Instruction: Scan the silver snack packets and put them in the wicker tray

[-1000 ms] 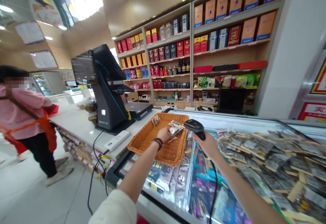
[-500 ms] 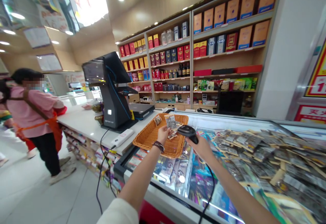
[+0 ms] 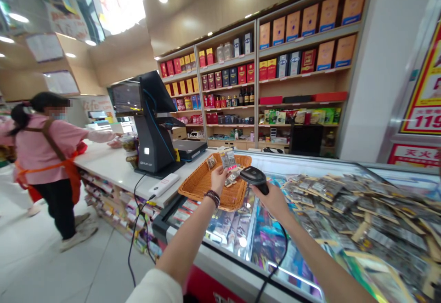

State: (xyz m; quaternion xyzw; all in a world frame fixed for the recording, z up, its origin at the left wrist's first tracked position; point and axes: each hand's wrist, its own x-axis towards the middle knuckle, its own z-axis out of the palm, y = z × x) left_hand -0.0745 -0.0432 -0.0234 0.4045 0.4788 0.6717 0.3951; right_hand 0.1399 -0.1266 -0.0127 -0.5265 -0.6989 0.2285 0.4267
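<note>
Over the orange wicker basket (image 3: 195, 185), my left hand (image 3: 218, 181) pinches a small clear snack packet (image 3: 228, 159) upright. A pinkish-red light shows low on that packet. My right hand (image 3: 272, 199) is wrapped round the handle of a black barcode scanner (image 3: 254, 177), its head pointing left at the packet. The scanner's black cable hangs down past the glass edge. Inside the basket lie another small packet (image 3: 211, 161) by the back left and one or more packets (image 3: 233, 177) below my left hand.
The basket rests on a glass-topped freezer (image 3: 220, 248) holding packaged goods. Many packets (image 3: 344, 202) are piled on the right. At left stand a checkout terminal (image 3: 151, 142) and a white device (image 3: 164, 184) with a cable. A person in pink (image 3: 48, 146) stands beyond the counter.
A reddish light now shows on the packet in my left hand. Both hands keep their grips. The person at left has stretched an arm over the counter. The view has shifted slightly.
</note>
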